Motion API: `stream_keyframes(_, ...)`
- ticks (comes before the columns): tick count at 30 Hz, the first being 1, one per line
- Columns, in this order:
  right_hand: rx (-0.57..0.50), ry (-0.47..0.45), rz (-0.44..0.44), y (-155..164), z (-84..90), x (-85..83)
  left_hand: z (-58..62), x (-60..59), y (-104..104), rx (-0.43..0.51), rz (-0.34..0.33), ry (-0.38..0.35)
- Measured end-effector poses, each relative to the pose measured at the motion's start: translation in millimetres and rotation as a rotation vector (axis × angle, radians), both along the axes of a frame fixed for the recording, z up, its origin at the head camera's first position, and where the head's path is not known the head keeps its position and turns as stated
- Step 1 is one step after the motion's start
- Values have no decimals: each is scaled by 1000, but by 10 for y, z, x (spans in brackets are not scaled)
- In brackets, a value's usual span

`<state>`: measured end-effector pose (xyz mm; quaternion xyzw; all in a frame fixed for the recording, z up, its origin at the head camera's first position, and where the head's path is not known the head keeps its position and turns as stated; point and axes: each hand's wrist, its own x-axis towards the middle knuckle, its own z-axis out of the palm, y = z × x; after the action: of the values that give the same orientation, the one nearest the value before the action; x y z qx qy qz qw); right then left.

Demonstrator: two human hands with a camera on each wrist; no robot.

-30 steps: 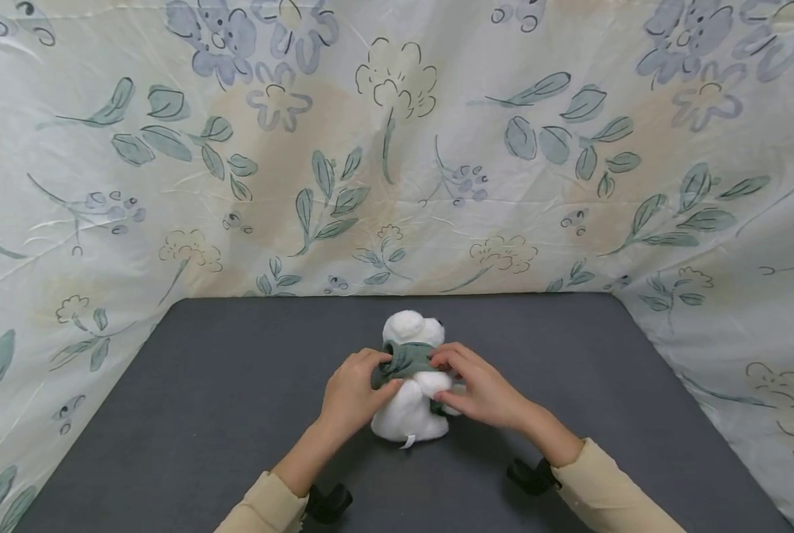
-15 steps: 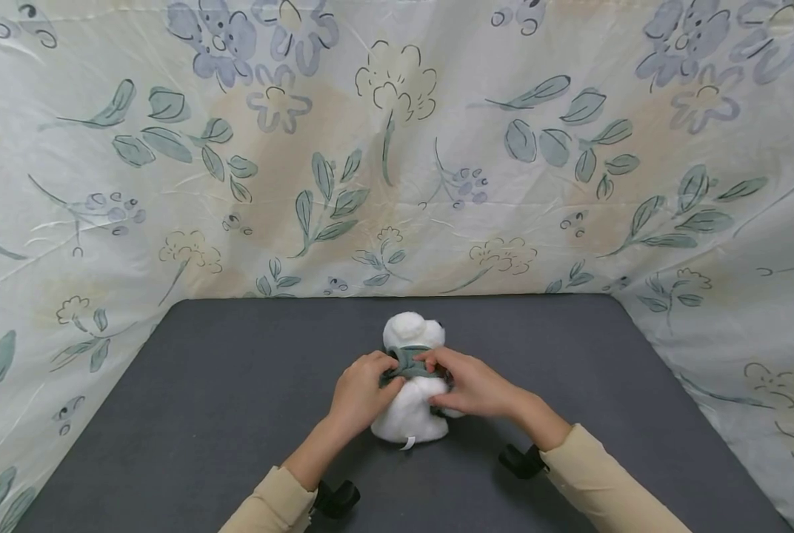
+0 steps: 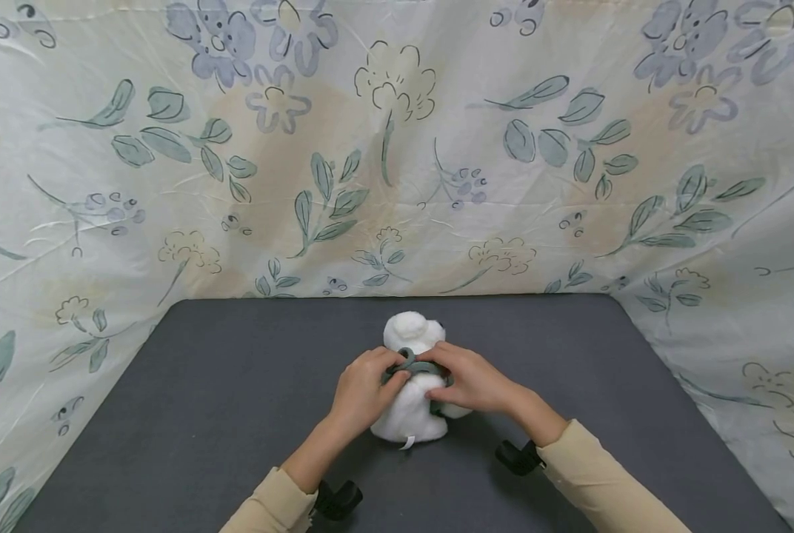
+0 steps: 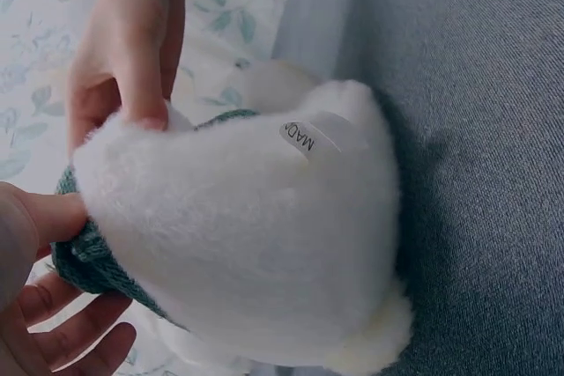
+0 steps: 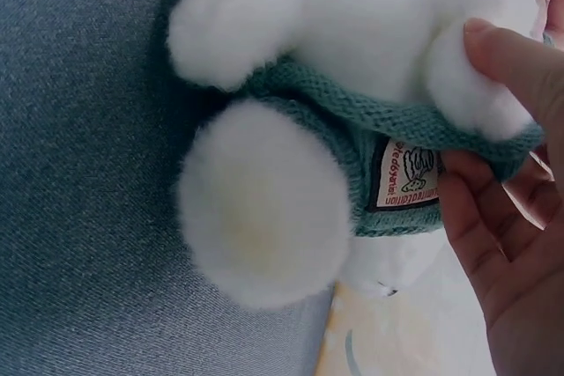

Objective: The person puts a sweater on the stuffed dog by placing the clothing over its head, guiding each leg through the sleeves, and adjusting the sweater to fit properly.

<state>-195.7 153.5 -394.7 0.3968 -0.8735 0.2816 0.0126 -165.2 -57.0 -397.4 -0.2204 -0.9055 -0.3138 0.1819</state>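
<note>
A white plush toy sits upright with its back to the head camera and a small white tag low on its back. Around its neck runs a green knitted garment, which also hangs down its front and bears a printed label. The left hand pinches the rolled knit behind the neck, between thumb and fingers. With its thumb on a plush arm, the right hand grips the knit at the toy's right side, its fingers beneath the fabric. The toy's front is hidden in the head view.
The toy sits on a dark grey tabletop. A floral cloth hangs behind the table and along its sides. Black wrist cameras show under the left forearm and right forearm.
Both hands have drawn closer together behind the neck, and the right hand has moved left. The broad knit band there has become a narrow, folded roll with a small loop. The toy's body has stayed put.
</note>
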Motion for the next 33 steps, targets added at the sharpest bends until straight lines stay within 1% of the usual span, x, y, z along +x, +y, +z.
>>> stream_keyframes(3,11,44,-5,-7,1,-8,13,10,17,7,-9,11)
stream_keyframes(9,-12,136,-16,-28,8,-23,21,40,42,8,-23,25)
stream_keyframes(15,-19,211,-43,-60,-29,-40,21,66,48,-13,-34,72)
stream_keyframes(18,-18,194,-67,-82,-46,-38,34,64,40,-11,-42,74)
stream_keyframes(22,-28,127,-68,-93,-49,-22,42,45,22,6,-57,42)
stream_keyframes(25,-39,93,-29,-77,-43,-13,38,34,5,26,-68,10)
stream_keyframes(28,-49,81,37,-42,-42,-10,31,32,-12,53,-73,-12)
stream_keyframes(30,-46,67,77,-19,-38,-10,26,34,-22,68,-73,-19)
stream_keyframes(33,-33,38,111,3,-29,-21,22,35,-32,82,-74,-21)
